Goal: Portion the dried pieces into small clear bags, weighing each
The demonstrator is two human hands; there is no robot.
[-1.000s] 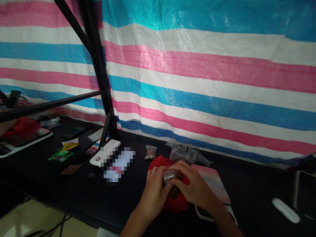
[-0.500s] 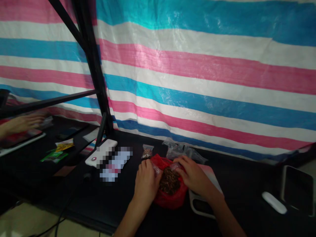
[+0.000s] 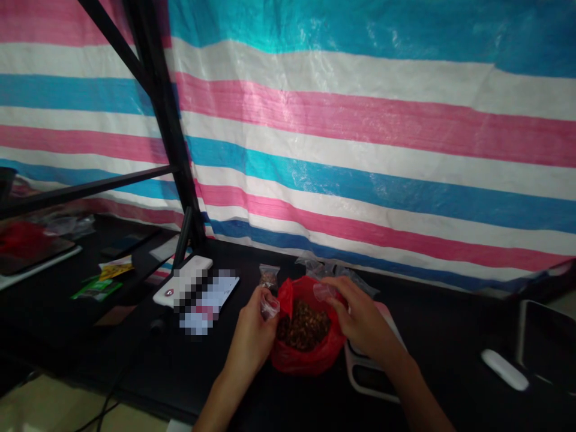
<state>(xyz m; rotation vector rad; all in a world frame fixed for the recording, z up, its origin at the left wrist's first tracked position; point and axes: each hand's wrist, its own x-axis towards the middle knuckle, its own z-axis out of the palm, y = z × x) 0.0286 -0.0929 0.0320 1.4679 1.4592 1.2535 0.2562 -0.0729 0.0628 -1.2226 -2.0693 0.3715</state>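
Left hand [image 3: 252, 331] and right hand [image 3: 360, 312] moved apart across red bag [image 3: 309, 359]

Compared with the earliest frame, where both hands met over the bag, each is now at its own side and the mouth is uncovered, exposing the contents.

Left hand: fingers closed on crumpled clear plastic [image 3: 270, 306], beside the left rim. Right hand: thumb and fingers pinching clear film [image 3: 323, 292] at the right rim. Whether both belong to one piece cannot be told.

Red bag: located between the hands, mouth upward; holds a mass of loose brown pieces [image 3: 305, 329].

Small clear pouch [image 3: 269, 276]: just beyond the left hand; holds brown bits. Clear bags [image 3: 355, 277]: lying beyond the right hand; contents cannot be told.

White device with dark panel [image 3: 372, 378]: right of the red bag, partly beneath the right forearm.

Far left: yellow packet [image 3: 116, 268] and green packet [image 3: 98, 288]; contents not visible.
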